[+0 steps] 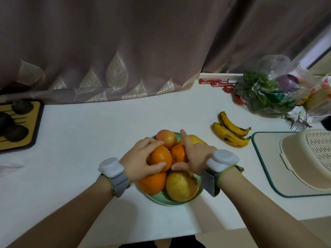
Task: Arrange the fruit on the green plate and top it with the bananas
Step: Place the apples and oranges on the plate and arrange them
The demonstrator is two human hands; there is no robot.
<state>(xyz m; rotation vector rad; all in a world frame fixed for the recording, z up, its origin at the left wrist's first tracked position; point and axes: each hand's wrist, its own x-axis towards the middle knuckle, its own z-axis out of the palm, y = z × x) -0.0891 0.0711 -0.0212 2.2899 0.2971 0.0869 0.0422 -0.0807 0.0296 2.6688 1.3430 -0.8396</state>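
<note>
Both hands cupping top orange (160, 158) on green plate (157, 196); bananas (231, 129) well right

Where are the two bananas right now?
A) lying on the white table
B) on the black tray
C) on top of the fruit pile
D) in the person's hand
A: the bananas lie on the white table, to the right of the green plate.

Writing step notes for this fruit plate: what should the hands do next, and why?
Probably settle the top orange the left hand grips, then the right hand reaches for the bananas, which lie on the table beside the full green plate.
</note>
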